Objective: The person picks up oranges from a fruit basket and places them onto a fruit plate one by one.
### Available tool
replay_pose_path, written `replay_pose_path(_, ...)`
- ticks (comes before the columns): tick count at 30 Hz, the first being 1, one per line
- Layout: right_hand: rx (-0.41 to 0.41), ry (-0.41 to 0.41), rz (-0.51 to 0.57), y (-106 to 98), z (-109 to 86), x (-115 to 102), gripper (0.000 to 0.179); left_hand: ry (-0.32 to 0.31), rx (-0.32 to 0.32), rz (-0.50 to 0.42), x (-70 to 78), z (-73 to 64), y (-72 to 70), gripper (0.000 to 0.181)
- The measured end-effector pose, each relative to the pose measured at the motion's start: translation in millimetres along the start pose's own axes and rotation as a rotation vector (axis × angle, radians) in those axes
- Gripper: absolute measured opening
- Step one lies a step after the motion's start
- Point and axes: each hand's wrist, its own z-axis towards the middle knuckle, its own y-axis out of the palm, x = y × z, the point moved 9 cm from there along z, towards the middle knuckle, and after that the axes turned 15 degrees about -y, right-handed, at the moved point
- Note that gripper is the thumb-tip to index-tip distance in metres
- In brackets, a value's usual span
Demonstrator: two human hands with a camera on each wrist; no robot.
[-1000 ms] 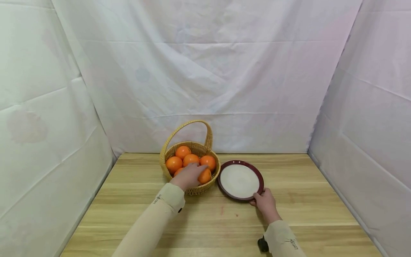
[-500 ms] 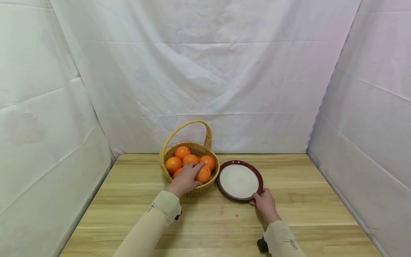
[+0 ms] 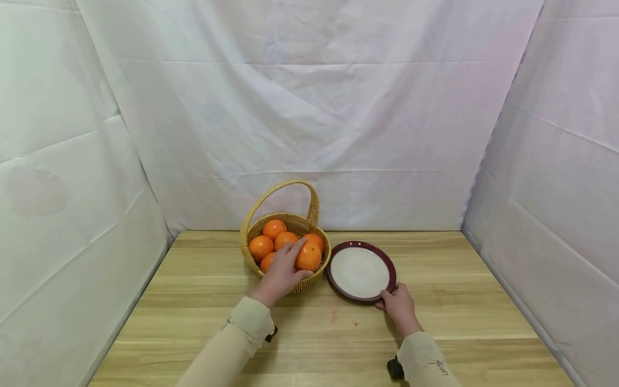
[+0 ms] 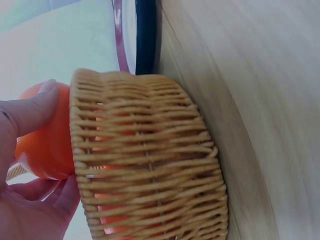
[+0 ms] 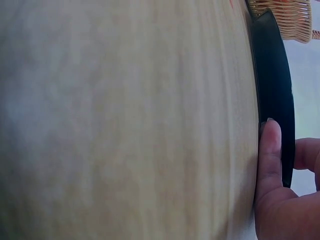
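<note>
My left hand (image 3: 280, 276) grips an orange (image 3: 308, 256) at the front right of a wicker basket (image 3: 303, 285). In the left wrist view that orange (image 4: 47, 135) sits between thumb and fingers, level with the basket's rim. Several more oranges (image 3: 261, 248) lie in the basket, partly covered by the hand. Right of the basket stands a white plate (image 3: 360, 272) with a dark red rim. My right hand (image 3: 401, 308) pinches its near right edge, thumb on top; in the right wrist view a finger (image 5: 270, 145) lies against the plate's dark outer side (image 5: 274, 85).
The basket's tall arched handle (image 3: 290, 184) rises over the oranges. Both vessels stand on a wooden table (image 3: 464, 301), with white cloth (image 3: 309, 118) hanging behind and at both sides. Basket and plate are almost touching.
The left hand has shifted its hold around the front right orange, and that orange has come up slightly among the others. The right hand and the plate have stayed in place.
</note>
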Motion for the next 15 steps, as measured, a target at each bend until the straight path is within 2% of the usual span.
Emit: replay_pose_path(15, -0.008, 0.000, 0.012, 0.8, 1.6, 2.1, 0.051, 0.045, 0.017, -0.063, 19.4, -6.3, 5.8, 0.084)
